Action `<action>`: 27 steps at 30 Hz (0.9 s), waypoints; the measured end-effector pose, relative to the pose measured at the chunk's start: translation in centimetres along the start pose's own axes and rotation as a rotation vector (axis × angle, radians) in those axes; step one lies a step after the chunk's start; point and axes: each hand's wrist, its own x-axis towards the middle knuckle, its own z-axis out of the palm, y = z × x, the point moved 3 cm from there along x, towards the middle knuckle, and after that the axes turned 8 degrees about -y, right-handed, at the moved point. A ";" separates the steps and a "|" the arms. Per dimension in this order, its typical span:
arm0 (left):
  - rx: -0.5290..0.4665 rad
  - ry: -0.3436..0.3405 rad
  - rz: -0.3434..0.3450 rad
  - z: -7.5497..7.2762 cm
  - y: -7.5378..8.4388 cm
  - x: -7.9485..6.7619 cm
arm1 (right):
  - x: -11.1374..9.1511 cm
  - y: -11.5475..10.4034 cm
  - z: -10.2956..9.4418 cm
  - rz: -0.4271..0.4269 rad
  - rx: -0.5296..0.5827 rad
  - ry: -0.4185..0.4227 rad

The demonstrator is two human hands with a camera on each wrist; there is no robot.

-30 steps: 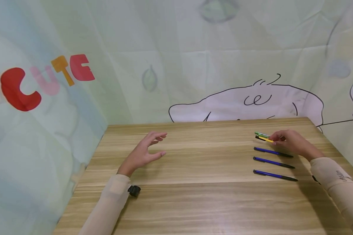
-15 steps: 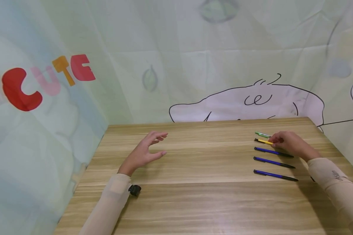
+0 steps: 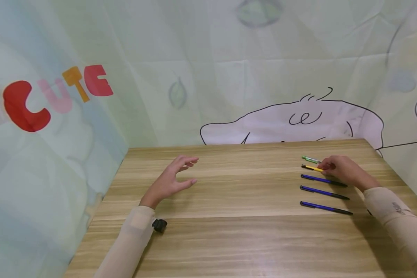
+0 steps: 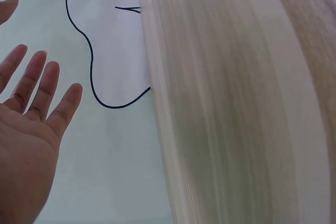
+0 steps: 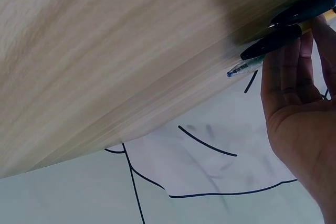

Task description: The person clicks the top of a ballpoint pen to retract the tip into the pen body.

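Note:
At the right of the head view, my right hand [image 3: 344, 170] pinches a yellow pen [image 3: 312, 168] between thumb and fingers, low at the table. In the right wrist view the pen's black grip end [image 5: 273, 43] sticks out past the fingers. Just behind it lies a green pen [image 3: 311, 159], partly covered by that hand; its clear tip [image 5: 245, 67] shows. Nearer the front, three blue pens with black ends lie roughly parallel: a far one [image 3: 321, 179], a middle one [image 3: 323, 192] and a near one [image 3: 326, 208]. My left hand [image 3: 168, 179] hovers over the table's left side, fingers apart, holding nothing.
The wood-grain table [image 3: 229, 239] reaches back to a printed cloth [image 3: 180, 50] hanging behind and at the left. A black wrist device [image 3: 159, 225] sits at the left sleeve. The right forearm [image 3: 392, 212] passes over the table's right edge.
My right hand has brought the yellow pen slightly toward the front, away from the green pen, and lowered it into the row. During the last half second little moves. The left hand stays put.

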 end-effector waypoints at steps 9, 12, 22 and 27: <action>0.001 0.005 -0.025 0.5 -3.4 0.2 | -0.4 0.0 -0.3 0.002 -0.006 -0.006; -0.001 0.001 -0.014 0.6 -3.7 0.3 | -0.5 -0.1 -0.3 0.011 -0.006 -0.011; -0.016 0.001 -0.017 0.8 -2.3 0.6 | -1.0 -0.7 -0.5 -0.019 -0.010 0.016; 0.009 0.002 -0.009 0.5 -0.4 0.5 | -1.4 -1.1 -0.5 -0.006 0.026 0.034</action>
